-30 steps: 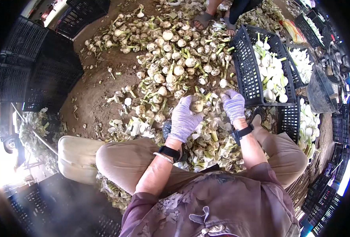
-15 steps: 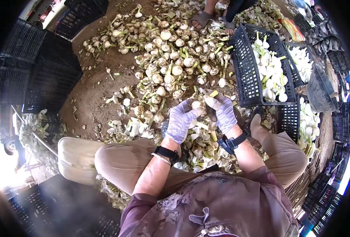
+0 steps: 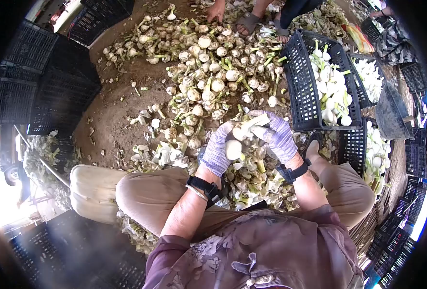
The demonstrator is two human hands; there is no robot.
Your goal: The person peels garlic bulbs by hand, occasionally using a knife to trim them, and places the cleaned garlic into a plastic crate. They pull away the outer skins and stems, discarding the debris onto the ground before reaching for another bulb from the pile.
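My left hand (image 3: pixel 217 150), in a purple-and-white knitted glove, is closed around a smooth white garlic bulb (image 3: pixel 233 150) with a short green stem stub. My right hand (image 3: pixel 277 137), gloved alike, pinches a pale strip of garlic husk (image 3: pixel 257 125) that reaches across toward the left fingertips. Whether husk and bulb are still joined cannot be made out. Below both hands lies a heap of peeled husks (image 3: pixel 252 180). Just beyond them spreads a large pile of unpeeled garlic bulbs (image 3: pixel 208 91) with green stems, on bare soil.
At right stands a black plastic crate (image 3: pixel 298 91) holding white peeled bulbs. More peeled bulbs fill a second crate (image 3: pixel 353 147). A dark bucket (image 3: pixel 392 113) sits beside them. Stacked black crates (image 3: pixel 64 84) rise at left. Another person's hand (image 3: pixel 216 10) touches the pile's far edge.
The white bulb now shows lower in my left hand, and a pale husk strip has come up in my right. Another person's hand has appeared at the far pile.
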